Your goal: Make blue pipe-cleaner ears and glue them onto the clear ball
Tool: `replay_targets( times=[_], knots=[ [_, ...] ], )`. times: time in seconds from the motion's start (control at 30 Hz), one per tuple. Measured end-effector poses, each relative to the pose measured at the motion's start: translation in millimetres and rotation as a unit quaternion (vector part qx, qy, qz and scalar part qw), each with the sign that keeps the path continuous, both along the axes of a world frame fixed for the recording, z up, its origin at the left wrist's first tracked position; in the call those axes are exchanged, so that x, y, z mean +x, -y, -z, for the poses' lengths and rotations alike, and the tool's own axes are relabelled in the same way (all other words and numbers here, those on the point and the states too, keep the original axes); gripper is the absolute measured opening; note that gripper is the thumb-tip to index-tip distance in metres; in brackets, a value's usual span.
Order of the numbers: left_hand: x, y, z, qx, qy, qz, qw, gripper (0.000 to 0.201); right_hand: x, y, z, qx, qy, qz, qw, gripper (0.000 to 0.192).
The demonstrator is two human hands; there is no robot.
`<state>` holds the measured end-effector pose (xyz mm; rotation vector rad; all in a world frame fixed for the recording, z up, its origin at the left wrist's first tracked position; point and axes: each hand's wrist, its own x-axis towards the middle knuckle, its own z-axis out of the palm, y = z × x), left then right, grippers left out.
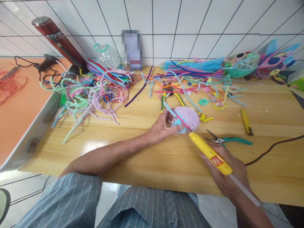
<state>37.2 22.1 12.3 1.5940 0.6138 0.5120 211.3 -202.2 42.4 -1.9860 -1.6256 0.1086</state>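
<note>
My left hand (166,128) grips a rounded craft piece (188,117) covered in lilac pipe cleaners, with a pink band and light-blue strips on its left side. Its thumb presses on the blue part. In my right hand (229,164) is a yellow hot glue gun (209,152) with a clear glue stick (244,190) sticking out of its back end. The gun's nozzle meets the craft piece by the pink band; whether glue is coming out cannot be seen. Just beyond the right hand lie teal-handled pliers (234,140), jaws apart.
Loose pipe cleaners (87,98) heap at the left, with a bundle of blue ones (194,66) at the back. Yellow-and-green handled pliers (168,91) lie behind the craft piece. A yellow cutter (246,122) and a brown cord (273,148) are at right. Decorated plastic fish shapes (242,65) stand by the wall.
</note>
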Motion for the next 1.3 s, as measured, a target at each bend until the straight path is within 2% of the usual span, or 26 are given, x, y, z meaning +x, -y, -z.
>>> replay_targets(
  times=[0.17,0.37,0.57,0.67,0.83,1.1,1.3],
  knots=[
    [0.7,0.5,0.7,-0.002,0.004,-0.002,1.000,0.076,0.1,0.5,-0.8,-0.004,0.001,0.003,1.000,0.012],
    [0.6,0.0,-5.5,-0.015,0.008,0.003,1.000,0.076,-0.7,4.4,0.2,0.005,0.001,-0.001,1.000,0.012],
    [-0.5,0.2,-7.2,-0.004,0.002,0.009,1.000,0.077,-1.1,6.0,-1.3,0.011,0.004,0.031,0.999,0.015],
    [-0.7,0.4,-4.2,0.005,0.004,0.010,1.000,0.073,-3.4,-2.1,-6.9,0.023,0.005,0.007,1.000,0.013],
    [-0.8,0.8,0.4,0.016,0.007,0.005,1.000,0.067,-5.8,-9.8,-9.4,0.045,0.014,-0.026,0.999,0.021],
    [-1.8,1.7,-2.8,0.014,0.006,0.008,1.000,0.070,-0.9,4.9,-0.2,0.006,0.018,0.009,1.000,0.011],
    [-0.9,1.3,0.5,0.023,0.010,0.009,1.000,0.069,-4.4,-1.2,-4.0,0.025,0.056,-0.018,0.998,0.020]
  ],
)
